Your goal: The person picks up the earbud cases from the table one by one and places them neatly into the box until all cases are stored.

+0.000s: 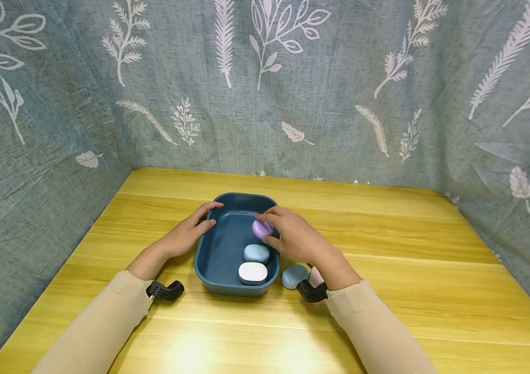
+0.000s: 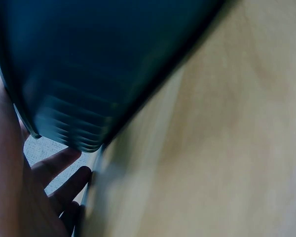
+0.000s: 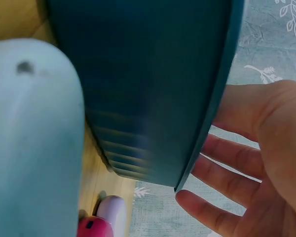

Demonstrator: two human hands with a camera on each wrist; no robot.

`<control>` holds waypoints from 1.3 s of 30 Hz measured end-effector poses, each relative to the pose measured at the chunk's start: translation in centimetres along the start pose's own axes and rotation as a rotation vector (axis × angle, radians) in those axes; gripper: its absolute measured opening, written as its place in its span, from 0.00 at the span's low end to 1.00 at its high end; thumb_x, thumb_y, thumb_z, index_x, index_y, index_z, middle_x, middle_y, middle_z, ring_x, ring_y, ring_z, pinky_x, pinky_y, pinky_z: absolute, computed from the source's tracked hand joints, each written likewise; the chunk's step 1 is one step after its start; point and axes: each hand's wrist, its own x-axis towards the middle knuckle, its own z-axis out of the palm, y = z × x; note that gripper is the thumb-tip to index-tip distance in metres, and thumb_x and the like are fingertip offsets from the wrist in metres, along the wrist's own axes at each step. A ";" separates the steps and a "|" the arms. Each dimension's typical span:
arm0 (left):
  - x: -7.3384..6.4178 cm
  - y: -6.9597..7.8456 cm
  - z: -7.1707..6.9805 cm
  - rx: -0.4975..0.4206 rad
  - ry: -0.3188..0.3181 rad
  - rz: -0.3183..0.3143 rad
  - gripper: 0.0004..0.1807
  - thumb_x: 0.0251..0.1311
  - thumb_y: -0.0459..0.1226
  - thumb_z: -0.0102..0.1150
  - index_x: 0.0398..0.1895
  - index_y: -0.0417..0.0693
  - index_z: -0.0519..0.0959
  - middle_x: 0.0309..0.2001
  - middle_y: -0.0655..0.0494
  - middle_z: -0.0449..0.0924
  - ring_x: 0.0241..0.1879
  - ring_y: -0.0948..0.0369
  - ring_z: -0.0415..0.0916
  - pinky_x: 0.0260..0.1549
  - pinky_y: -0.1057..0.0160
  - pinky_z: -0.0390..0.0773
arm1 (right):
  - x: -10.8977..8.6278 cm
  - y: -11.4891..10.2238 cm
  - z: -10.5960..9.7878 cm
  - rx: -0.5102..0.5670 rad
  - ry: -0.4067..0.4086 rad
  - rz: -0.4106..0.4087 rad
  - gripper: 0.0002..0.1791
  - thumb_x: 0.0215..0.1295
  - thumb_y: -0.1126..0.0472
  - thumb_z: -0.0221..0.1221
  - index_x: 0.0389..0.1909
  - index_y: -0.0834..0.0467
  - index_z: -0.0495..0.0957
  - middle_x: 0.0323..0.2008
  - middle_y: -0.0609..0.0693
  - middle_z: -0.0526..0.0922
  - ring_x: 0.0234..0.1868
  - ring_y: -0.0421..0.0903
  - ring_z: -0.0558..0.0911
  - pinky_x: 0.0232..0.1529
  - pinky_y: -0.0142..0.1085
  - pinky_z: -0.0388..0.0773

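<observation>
My right hand [image 1: 299, 236] reaches over the right wall of a dark blue rectangular tub [image 1: 220, 249]. Between thumb and fingers it pinches a small purple rounded case [image 1: 262, 228] inside the tub. Nearer the front of the tub lie a light blue rounded case [image 1: 256, 253] and a white-topped one [image 1: 253, 272]. My left hand [image 1: 182, 236] rests at the tub's left rim, thumb and forefinger over the edge; in the left wrist view other fingers [image 2: 71, 190] extend loosely by the outer wall. The right wrist view hides the purple case behind the wall.
Outside the tub, by the right wrist, sit a grey-blue case [image 1: 295, 276] and a pale pink one [image 1: 315, 278]. A bright pink case [image 3: 95, 227] and a pale lilac one [image 3: 112, 213] show beyond. Patterned curtain [image 1: 246, 124] surrounds the wooden table [image 1: 409, 270].
</observation>
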 end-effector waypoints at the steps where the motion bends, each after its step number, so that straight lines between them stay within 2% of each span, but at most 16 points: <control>1: 0.0 0.0 0.0 0.002 0.001 -0.001 0.23 0.75 0.51 0.38 0.70 0.78 0.54 0.75 0.62 0.50 0.74 0.52 0.53 0.69 0.40 0.56 | 0.0 0.0 0.1 0.000 0.002 -0.003 0.26 0.65 0.55 0.62 0.64 0.52 0.73 0.56 0.49 0.76 0.54 0.44 0.77 0.55 0.38 0.77; 6: 0.0 -0.1 0.0 0.001 0.007 -0.010 0.23 0.74 0.53 0.39 0.70 0.79 0.54 0.75 0.65 0.50 0.73 0.54 0.53 0.69 0.42 0.57 | 0.1 0.0 0.5 -0.013 0.001 -0.012 0.25 0.65 0.55 0.62 0.63 0.52 0.74 0.56 0.48 0.77 0.55 0.44 0.77 0.55 0.37 0.77; 12: -0.1 0.0 -0.1 0.002 -0.003 -0.005 0.24 0.74 0.53 0.38 0.71 0.76 0.54 0.75 0.61 0.49 0.74 0.52 0.53 0.69 0.40 0.56 | 0.0 -0.1 0.9 -0.047 -0.002 -0.016 0.24 0.66 0.55 0.61 0.63 0.53 0.74 0.56 0.48 0.76 0.55 0.44 0.77 0.56 0.37 0.77; 22: -0.7 2.1 -0.5 -0.031 -0.027 -0.019 0.25 0.76 0.45 0.38 0.73 0.63 0.55 0.76 0.54 0.48 0.74 0.48 0.51 0.69 0.39 0.55 | 0.0 -0.4 1.2 -0.101 -0.001 -0.010 0.25 0.65 0.54 0.62 0.63 0.52 0.74 0.55 0.47 0.76 0.51 0.42 0.78 0.53 0.34 0.77; 30: -0.3 0.3 -0.2 -0.004 -0.006 -0.005 0.24 0.76 0.49 0.38 0.71 0.76 0.54 0.76 0.60 0.48 0.74 0.51 0.51 0.69 0.40 0.55 | 0.2 -0.6 1.3 -0.110 -0.027 0.010 0.24 0.66 0.54 0.61 0.62 0.53 0.74 0.54 0.48 0.76 0.50 0.43 0.78 0.53 0.36 0.77; 39: -0.2 0.1 -0.2 -0.002 -0.002 -0.006 0.23 0.75 0.52 0.38 0.71 0.78 0.55 0.75 0.63 0.49 0.74 0.53 0.53 0.69 0.41 0.56 | 0.2 -0.7 1.3 -0.115 -0.083 0.039 0.25 0.69 0.53 0.58 0.64 0.54 0.72 0.58 0.50 0.75 0.59 0.47 0.74 0.60 0.41 0.73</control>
